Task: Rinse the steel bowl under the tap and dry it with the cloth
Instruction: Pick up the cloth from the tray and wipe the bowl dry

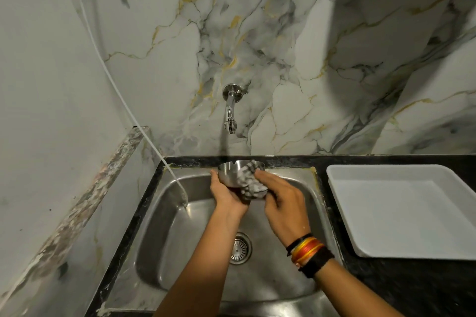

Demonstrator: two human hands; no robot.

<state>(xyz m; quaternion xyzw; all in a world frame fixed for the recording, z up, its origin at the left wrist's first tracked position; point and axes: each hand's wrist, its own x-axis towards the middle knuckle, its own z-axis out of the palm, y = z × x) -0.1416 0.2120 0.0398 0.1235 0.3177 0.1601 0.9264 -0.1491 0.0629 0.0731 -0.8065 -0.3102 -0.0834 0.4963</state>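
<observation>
Meanwhile, the left hand gripped the bowl above the sink; the right hand pressed the cloth against it.

Steel bowl: lower right side hidden behind cloth, base covered by left hand. Right hand fingertips buried in cloth; grip unclear. Cloth pattern blurred. White tray cut off at right edge. Both forearms cut by bottom edge. Water flow from tap indiscernible.
</observation>
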